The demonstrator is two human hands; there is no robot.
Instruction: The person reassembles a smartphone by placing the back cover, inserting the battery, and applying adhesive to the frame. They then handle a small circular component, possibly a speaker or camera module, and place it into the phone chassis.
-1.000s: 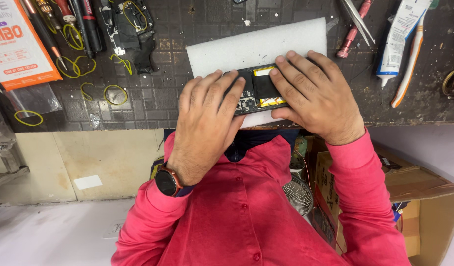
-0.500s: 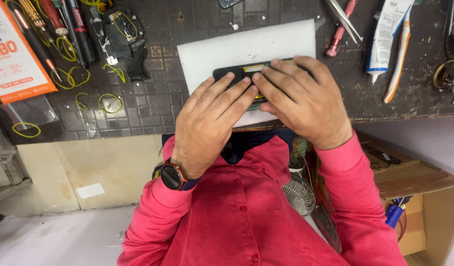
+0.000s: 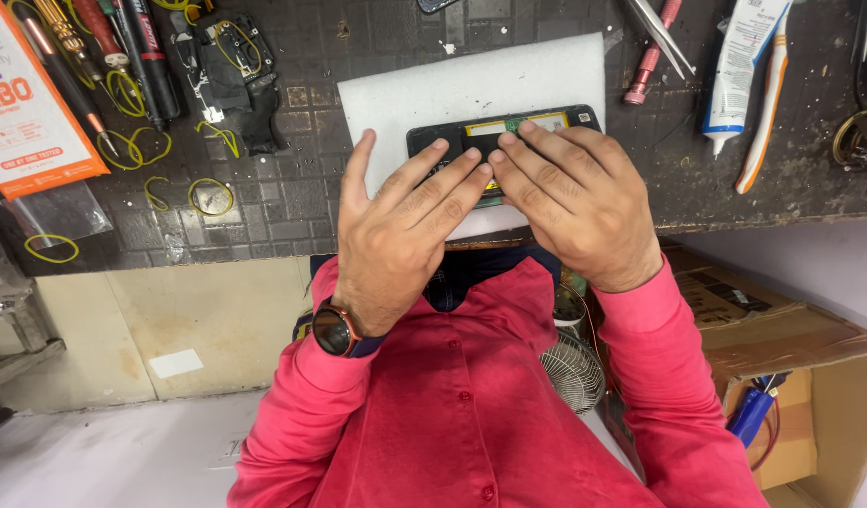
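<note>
across the upper left of the frame, screwdrivers [image 3: 123,56], a black phone part [image 3: 231,71] and yellow rubber bands [image 3: 212,196] lie scattered on the dark tiled desk [image 3: 292,188]. at centre, a white foam pad [image 3: 471,89] carries an opened phone [image 3: 504,127], back cover off, with its yellow battery edge and green board showing along the top. the left hand [image 3: 400,230], a watch on its wrist, lies flat with fingers [image 3: 424,174] spread and pressing down on the phone's left half; it grips nothing. the right hand [image 3: 579,202] presses likewise on the right half, fingers extended and flat, their tips meeting the left hand's. judging from the exposed insides, the phone is not yet closed up; what lies beneath the palms is hidden. at upper right, tweezers [image 3: 661,33], a white glue tube [image 3: 739,66] and a toothbrush [image 3: 767,113] rest well apart from the hands.
</note>
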